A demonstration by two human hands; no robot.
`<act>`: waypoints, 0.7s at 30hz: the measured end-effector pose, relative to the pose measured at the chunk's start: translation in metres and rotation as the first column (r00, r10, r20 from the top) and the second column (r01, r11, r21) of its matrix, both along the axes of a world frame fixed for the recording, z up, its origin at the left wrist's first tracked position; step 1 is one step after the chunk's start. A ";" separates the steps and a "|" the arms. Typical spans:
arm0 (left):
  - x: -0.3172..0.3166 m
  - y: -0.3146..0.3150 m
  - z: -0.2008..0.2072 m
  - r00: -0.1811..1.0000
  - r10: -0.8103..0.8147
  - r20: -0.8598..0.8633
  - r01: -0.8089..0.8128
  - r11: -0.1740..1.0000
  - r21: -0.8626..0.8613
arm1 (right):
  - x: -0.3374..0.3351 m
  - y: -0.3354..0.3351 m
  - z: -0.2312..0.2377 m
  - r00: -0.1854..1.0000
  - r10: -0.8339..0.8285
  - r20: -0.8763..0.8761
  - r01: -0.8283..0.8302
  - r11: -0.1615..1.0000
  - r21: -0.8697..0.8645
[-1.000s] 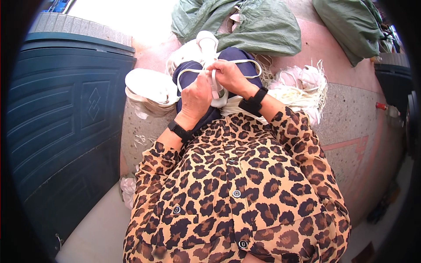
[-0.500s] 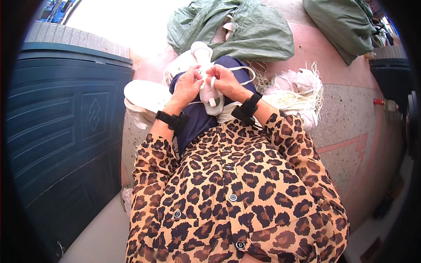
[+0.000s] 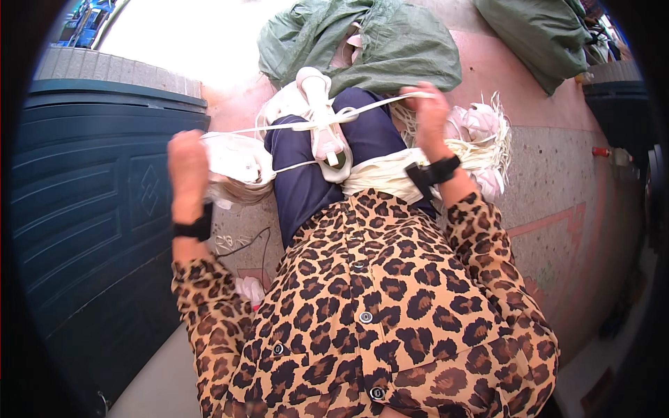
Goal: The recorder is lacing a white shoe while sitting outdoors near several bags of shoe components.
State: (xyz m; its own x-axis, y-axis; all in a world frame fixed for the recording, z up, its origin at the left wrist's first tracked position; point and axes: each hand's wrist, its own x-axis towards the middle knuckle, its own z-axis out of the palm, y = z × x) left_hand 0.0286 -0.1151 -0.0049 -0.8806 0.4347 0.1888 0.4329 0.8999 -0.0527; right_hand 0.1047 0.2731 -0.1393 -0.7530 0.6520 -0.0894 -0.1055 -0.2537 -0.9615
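Note:
A small white bundle (image 3: 326, 132) rests on my lap, on dark blue trousers (image 3: 306, 181). A white string (image 3: 279, 129) is wrapped around it and stretches out tight to both sides. My left hand (image 3: 187, 161) is closed on the left end of the string, out near a white pile. My right hand (image 3: 426, 111) is closed on the right end, raised above the right knee. Both wrists wear black bands.
A dark teal panelled door (image 3: 90, 209) fills the left. Green sacks (image 3: 376, 42) lie ahead, another sack (image 3: 540, 35) at upper right. White bundles and loose strings (image 3: 481, 132) lie on the pink and grey stone floor (image 3: 557, 195). A white pile (image 3: 237, 164) sits at my left knee.
Both hands were together at the bundle, working the string. Now they have pulled apart sideways, the left hand far left and the right hand right, drawing the string tight.

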 end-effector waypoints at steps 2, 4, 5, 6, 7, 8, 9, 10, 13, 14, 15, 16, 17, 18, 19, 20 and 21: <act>0.010 -0.064 0.019 0.962 0.159 -0.222 -0.179 0.981 -0.072 | 0.018 0.059 -0.025 0.978 -0.202 0.048 0.205 0.907 -0.368; 0.015 -0.112 0.029 0.876 0.400 -0.269 -0.352 0.912 0.210 | 0.054 0.115 -0.051 0.948 -0.290 0.130 0.309 0.745 -0.592; 0.019 -0.112 0.036 0.826 0.563 -0.018 -0.442 0.667 0.600 | 0.070 0.139 -0.069 0.907 -0.357 0.223 0.419 0.714 -0.561; 0.029 -0.117 0.042 0.746 0.605 0.277 -0.512 0.257 0.820 | 0.076 0.140 -0.064 0.886 -0.351 0.304 0.464 0.701 -0.542; 0.036 -0.115 0.045 0.813 0.445 0.375 -0.421 0.007 0.907 | 0.089 0.143 -0.061 0.916 -0.340 0.211 0.393 0.665 -0.636; 0.036 -0.109 0.044 0.815 0.441 0.377 -0.423 0.006 0.906 | 0.097 0.147 -0.059 0.935 -0.337 0.112 0.311 0.624 -0.717; 0.036 -0.102 0.042 0.839 0.279 0.468 -0.409 -0.246 0.879 | 0.100 0.149 -0.058 0.933 -0.342 0.112 0.314 0.625 -0.714; 0.039 -0.086 0.045 0.855 0.101 0.508 -0.406 -0.479 0.778 | 0.098 0.145 -0.046 0.922 -0.341 0.183 0.376 0.674 -0.636; 0.025 -0.122 0.041 0.885 -0.167 0.434 -0.450 -0.541 0.710 | 0.079 0.134 -0.010 0.896 -0.340 0.287 0.438 0.785 -0.437; 0.017 -0.139 0.033 0.842 -0.447 0.302 -0.512 -0.487 0.707 | 0.074 0.131 -0.003 0.876 -0.358 0.324 0.455 0.836 -0.305; 0.007 -0.128 0.035 0.859 -0.309 0.409 -0.512 -0.473 0.717 | 0.071 0.129 0.001 0.906 -0.317 0.280 0.382 0.898 -0.219; 0.005 -0.103 0.036 0.887 -0.056 0.459 -0.454 -0.290 0.842 | 0.064 0.123 0.001 0.914 -0.291 0.281 0.328 0.940 -0.093; -0.002 -0.071 0.028 0.862 0.219 0.458 -0.465 -0.022 0.885 | 0.058 0.114 0.001 0.916 -0.281 0.287 0.279 0.959 0.047; -0.003 -0.055 0.020 0.864 0.282 0.418 -0.469 0.146 0.871 | 0.048 0.099 0.002 0.951 -0.168 0.262 0.096 0.959 0.266; -0.005 -0.041 0.005 0.855 0.378 0.356 -0.487 0.349 0.801 | 0.035 0.078 0.003 0.965 -0.039 0.261 -0.092 0.877 0.472; -0.001 -0.017 -0.008 0.894 0.324 0.309 -0.442 0.525 0.727 | 0.030 0.054 0.009 0.936 0.229 0.267 -0.316 0.882 0.351; 0.005 0.009 -0.022 0.875 0.117 0.470 -0.469 0.446 0.762 | 0.028 0.031 0.010 0.873 0.401 0.276 -0.486 0.760 0.432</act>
